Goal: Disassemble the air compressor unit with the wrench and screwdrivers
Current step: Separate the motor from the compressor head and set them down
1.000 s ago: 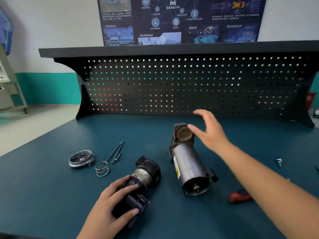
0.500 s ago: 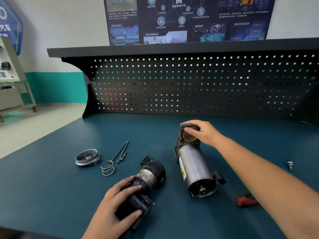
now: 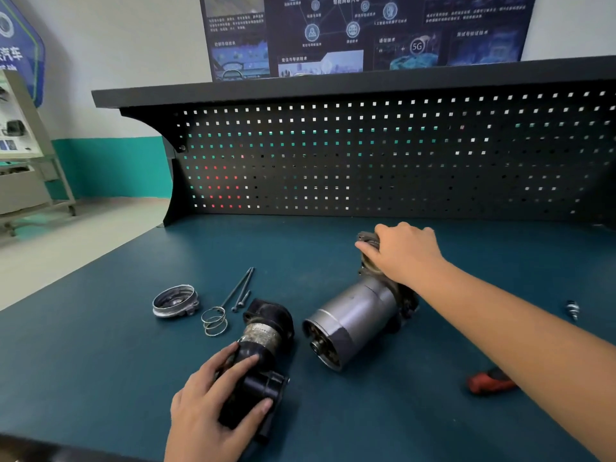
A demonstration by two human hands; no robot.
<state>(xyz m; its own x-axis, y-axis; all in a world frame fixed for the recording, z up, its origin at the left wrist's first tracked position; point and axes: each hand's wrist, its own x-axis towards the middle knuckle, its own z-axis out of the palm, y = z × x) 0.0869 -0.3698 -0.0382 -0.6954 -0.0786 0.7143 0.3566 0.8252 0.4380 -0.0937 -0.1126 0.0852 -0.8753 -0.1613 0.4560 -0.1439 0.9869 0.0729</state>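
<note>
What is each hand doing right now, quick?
Left hand: closed, gripping the black compressor part.
Right hand: closed, gripping the far end of the silver motor unit.

You're in an automotive training workshop: a perforated pegboard backs your teal counter, a connected-car technology poster hangs above, a display stand sits left, and an air compressor body lies stripped among loose parts.
</note>
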